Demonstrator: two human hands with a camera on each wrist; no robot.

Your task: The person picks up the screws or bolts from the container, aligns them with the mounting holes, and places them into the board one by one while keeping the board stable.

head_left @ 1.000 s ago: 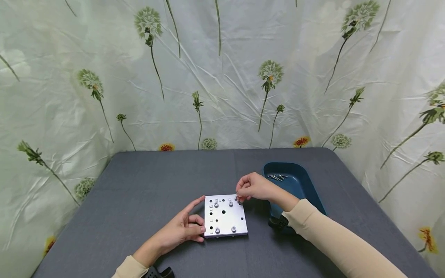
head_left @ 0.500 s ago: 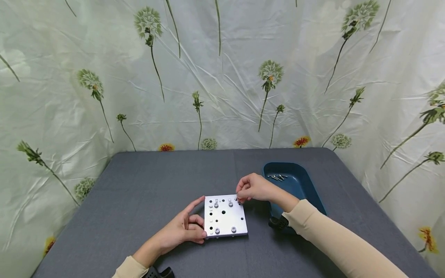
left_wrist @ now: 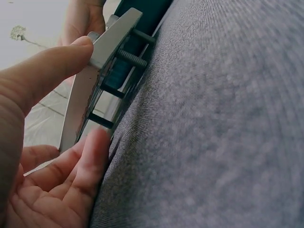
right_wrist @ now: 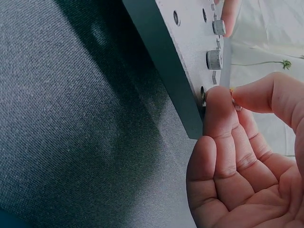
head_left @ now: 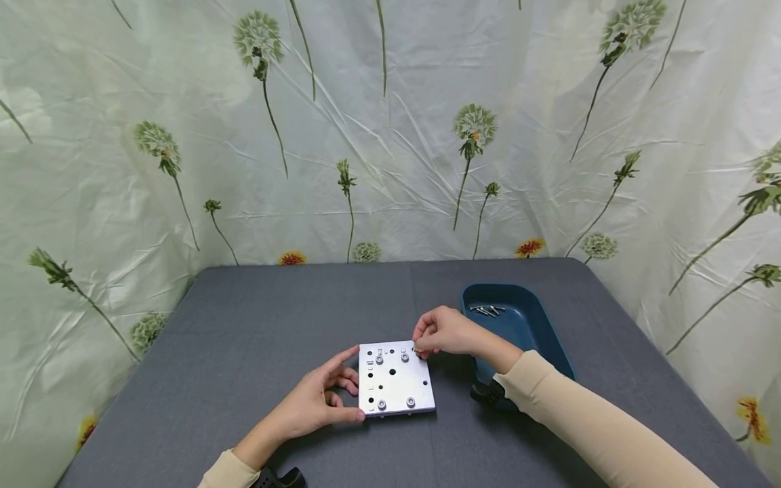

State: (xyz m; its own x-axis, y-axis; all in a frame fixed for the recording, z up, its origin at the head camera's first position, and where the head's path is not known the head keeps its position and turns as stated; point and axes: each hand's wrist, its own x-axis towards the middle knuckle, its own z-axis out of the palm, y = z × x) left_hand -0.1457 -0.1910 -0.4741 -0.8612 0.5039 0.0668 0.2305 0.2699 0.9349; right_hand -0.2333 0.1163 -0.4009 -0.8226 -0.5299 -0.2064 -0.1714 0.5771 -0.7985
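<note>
A square silver metal plate [head_left: 396, 386] with several holes lies in front of me. Socket-head bolts [head_left: 411, 402] stand in it, and threaded shanks [left_wrist: 132, 58] stick out under it in the left wrist view. My left hand [head_left: 320, 396] holds the plate's left side, thumb at the near corner and index finger at the far one. At the far right corner my right hand [head_left: 448, 331] pinches a small screw [right_wrist: 237, 107] between thumb and fingertips. The right wrist view shows these fingertips right beside a hole [right_wrist: 203, 95]; most of the screw is hidden.
A dark blue tray [head_left: 531, 315] stands to the right, partly behind the right forearm. Several loose screws [head_left: 487, 311] lie in its far left part. Grey cloth covers the table [head_left: 293, 312], and a flowered curtain [head_left: 396, 135] hangs behind.
My left thumb has straightened along the plate's near left corner, and the other fingers have shifted a little. My right fingertips have shifted slightly at the far corner, covering the screw in the head view.
</note>
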